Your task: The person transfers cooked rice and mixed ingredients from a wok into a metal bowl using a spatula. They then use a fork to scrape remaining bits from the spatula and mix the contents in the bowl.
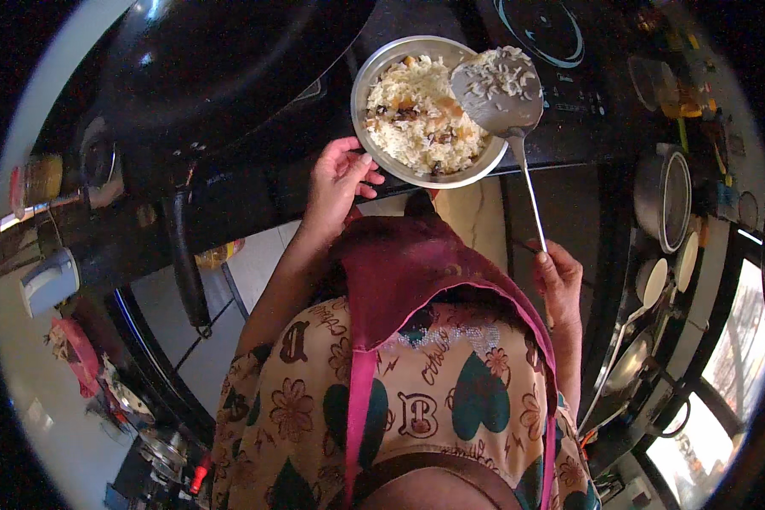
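R hand [558, 279] has its grip closed round the spatula [493, 110] handle, rice-laden blade over the right rim of the steel bowl [361, 102]! L hand [340, 178] part-open at the near-left rim, can't tell if it's pinching. Bowl, w/ rice [425, 110] inside, is at the table's [586, 140] near edge. Best keep blade lvl, well inside the rim, bowl steadied, so no grains spill.
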Motion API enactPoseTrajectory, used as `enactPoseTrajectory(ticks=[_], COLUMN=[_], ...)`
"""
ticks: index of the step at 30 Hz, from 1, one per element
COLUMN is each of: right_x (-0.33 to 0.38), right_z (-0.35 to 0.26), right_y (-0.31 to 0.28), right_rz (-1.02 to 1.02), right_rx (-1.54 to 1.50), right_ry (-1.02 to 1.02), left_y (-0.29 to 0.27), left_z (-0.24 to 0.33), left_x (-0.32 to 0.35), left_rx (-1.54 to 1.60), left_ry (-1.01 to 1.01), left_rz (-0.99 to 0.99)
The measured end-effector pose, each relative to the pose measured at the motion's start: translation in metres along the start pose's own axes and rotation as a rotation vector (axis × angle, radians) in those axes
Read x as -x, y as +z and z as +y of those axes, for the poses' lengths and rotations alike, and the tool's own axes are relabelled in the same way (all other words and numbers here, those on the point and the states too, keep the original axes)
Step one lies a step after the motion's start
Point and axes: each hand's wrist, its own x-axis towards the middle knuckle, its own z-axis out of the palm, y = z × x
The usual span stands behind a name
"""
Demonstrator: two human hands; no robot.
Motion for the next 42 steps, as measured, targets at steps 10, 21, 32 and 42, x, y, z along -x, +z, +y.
enactPoseTrajectory(ticks=[10,21,32,42], right_x=[-0.014,-0.066,-0.103,-0.099], right_z=[-0.039,-0.081,-0.08,-0.067], right_y=[-0.06,-0.072,-0.099,-0.095], right_rz=[-0.155,-0.204,-0.166,-0.33], right_rx=[0.698,1.094,0.83,0.38], right_ry=[-0.334,-0.676,-0.546,-0.017], left_y=[0.011,0.009,0.004,0.006], left_z=[-0.002,-0.003,0.003,0.002], left_x=[-0.007,-0.012,-0.005,-0.005], left_rx=[0.107,0.152,0.065,0.073], left_ry=[-0.038,-0.006,-0.014,-0.028], left_rz=[0.067,0.056,0.103,0.104])
